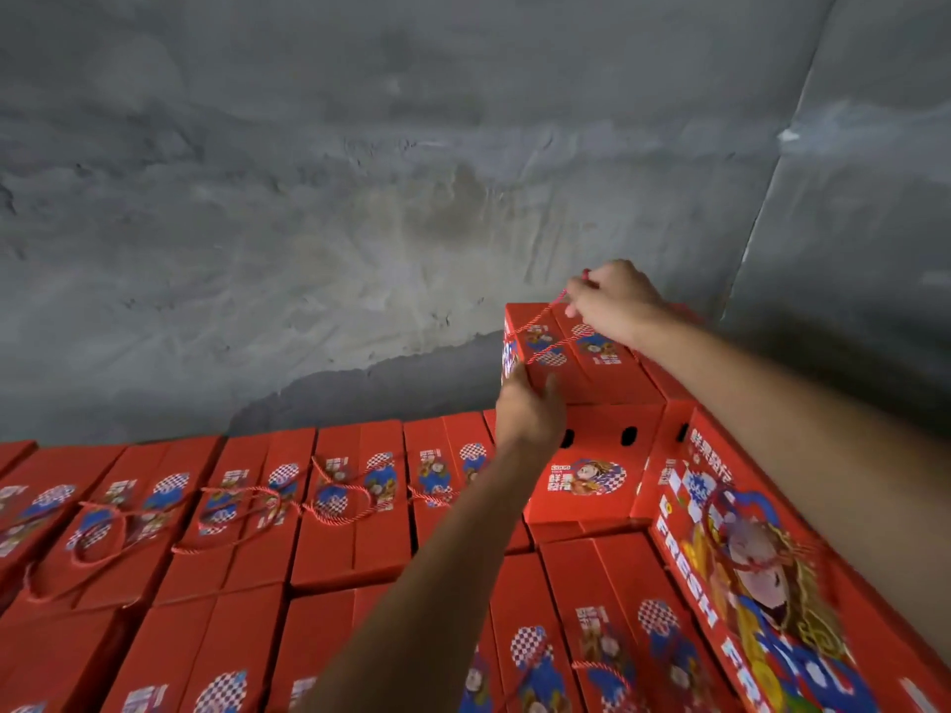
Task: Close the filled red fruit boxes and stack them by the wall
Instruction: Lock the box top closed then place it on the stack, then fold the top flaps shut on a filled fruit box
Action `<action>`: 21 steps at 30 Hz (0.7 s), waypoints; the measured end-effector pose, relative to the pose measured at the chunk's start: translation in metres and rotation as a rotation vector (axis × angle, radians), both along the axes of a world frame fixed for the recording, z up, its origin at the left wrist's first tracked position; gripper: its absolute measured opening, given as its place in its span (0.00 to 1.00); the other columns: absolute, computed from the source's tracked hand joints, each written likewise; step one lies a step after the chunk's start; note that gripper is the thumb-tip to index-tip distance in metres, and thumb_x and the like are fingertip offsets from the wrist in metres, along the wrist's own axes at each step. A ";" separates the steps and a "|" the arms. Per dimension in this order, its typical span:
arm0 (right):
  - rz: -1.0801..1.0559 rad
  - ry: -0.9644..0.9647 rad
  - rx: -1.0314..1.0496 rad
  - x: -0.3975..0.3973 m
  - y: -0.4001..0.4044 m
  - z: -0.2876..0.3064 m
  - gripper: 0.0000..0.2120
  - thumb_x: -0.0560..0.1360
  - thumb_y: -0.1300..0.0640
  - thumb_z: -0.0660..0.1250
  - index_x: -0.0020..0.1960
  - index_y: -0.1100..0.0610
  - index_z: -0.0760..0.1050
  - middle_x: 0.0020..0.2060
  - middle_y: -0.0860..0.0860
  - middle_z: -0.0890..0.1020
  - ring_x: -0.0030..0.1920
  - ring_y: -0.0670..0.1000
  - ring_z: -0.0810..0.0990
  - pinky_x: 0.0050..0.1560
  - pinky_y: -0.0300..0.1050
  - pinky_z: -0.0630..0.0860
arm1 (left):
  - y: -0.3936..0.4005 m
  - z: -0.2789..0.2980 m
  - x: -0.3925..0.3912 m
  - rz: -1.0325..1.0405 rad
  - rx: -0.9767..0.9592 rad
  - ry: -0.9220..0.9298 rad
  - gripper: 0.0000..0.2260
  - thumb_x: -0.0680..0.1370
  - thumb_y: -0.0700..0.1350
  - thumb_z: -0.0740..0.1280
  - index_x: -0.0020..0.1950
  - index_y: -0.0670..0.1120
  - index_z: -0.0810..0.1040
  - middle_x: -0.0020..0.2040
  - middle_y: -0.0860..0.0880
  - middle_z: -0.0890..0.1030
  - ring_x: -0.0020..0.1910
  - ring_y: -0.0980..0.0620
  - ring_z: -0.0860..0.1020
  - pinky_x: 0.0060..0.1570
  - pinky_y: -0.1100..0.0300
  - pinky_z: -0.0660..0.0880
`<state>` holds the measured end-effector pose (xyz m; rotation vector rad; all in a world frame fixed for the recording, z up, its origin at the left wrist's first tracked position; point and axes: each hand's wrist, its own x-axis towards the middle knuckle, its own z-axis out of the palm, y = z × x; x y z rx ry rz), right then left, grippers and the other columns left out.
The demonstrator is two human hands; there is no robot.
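**Top box going down at the wall end of the stack**

I have the closed red box up on the second tier, at the far right corner of the stack, close to the grey wall. It sits on a box with two dark finger holes in its near face. A low layer of closed boxes runs off to the left along the wall, each with a loose cord lying across its lid.

My right hand is my upper grip: fingers pinched on the red cord handle, which runs taut from the lid up into the fingers. My left hand cups the near left corner of the box, thumb on one face and fingers on the other, curled round the edge.

I judge this box weighty, being filled with fruit, and the card fairly stiff but liable to dent at corners. The cord looks thin, so I would not trust it alone; a hand on the corner or under the base should carry the load. The printed surface looks smooth, perhaps slippery. I would set it flush, gently, to spare the fruit.
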<state>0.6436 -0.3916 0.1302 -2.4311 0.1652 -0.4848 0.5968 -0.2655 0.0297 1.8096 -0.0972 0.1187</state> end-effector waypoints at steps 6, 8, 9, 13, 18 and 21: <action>-0.087 -0.237 -0.482 -0.095 0.050 -0.020 0.11 0.78 0.52 0.70 0.55 0.57 0.83 0.49 0.56 0.85 0.51 0.60 0.83 0.46 0.49 0.78 | 0.050 0.025 -0.058 -0.045 0.020 -0.140 0.11 0.82 0.42 0.63 0.51 0.44 0.85 0.43 0.46 0.86 0.39 0.47 0.82 0.40 0.52 0.79; 0.032 -0.287 -0.343 -0.145 0.084 -0.026 0.09 0.78 0.52 0.70 0.56 0.53 0.83 0.50 0.51 0.86 0.52 0.57 0.84 0.46 0.48 0.77 | 0.084 0.039 -0.095 -0.035 0.010 -0.194 0.13 0.79 0.45 0.62 0.45 0.42 0.85 0.40 0.43 0.85 0.39 0.45 0.83 0.41 0.47 0.80; 0.067 -0.282 -0.270 -0.170 0.104 -0.029 0.09 0.78 0.51 0.70 0.57 0.52 0.83 0.51 0.50 0.86 0.53 0.56 0.84 0.47 0.47 0.77 | 0.105 0.046 -0.115 -0.021 0.006 -0.219 0.13 0.78 0.45 0.62 0.44 0.42 0.84 0.39 0.44 0.85 0.40 0.45 0.85 0.41 0.46 0.80; 0.238 -0.235 0.050 -0.265 0.199 -0.041 0.13 0.78 0.50 0.72 0.61 0.52 0.82 0.53 0.48 0.87 0.55 0.52 0.85 0.56 0.53 0.80 | 0.212 0.053 -0.211 0.079 -0.046 -0.245 0.10 0.80 0.42 0.66 0.45 0.42 0.85 0.40 0.48 0.87 0.42 0.49 0.86 0.45 0.45 0.82; 0.486 -0.199 0.287 -0.374 0.340 -0.067 0.14 0.75 0.48 0.75 0.57 0.52 0.82 0.47 0.45 0.87 0.49 0.45 0.85 0.54 0.55 0.82 | 0.380 0.025 -0.358 0.276 -0.045 -0.193 0.10 0.80 0.46 0.66 0.48 0.44 0.85 0.42 0.49 0.87 0.40 0.50 0.86 0.45 0.51 0.82; 0.646 -0.107 0.354 -0.439 0.440 -0.089 0.16 0.74 0.44 0.76 0.57 0.50 0.82 0.46 0.43 0.86 0.49 0.41 0.85 0.54 0.51 0.82 | 0.481 0.000 -0.452 0.428 0.052 -0.143 0.08 0.82 0.43 0.67 0.49 0.45 0.85 0.42 0.51 0.87 0.41 0.54 0.85 0.45 0.55 0.81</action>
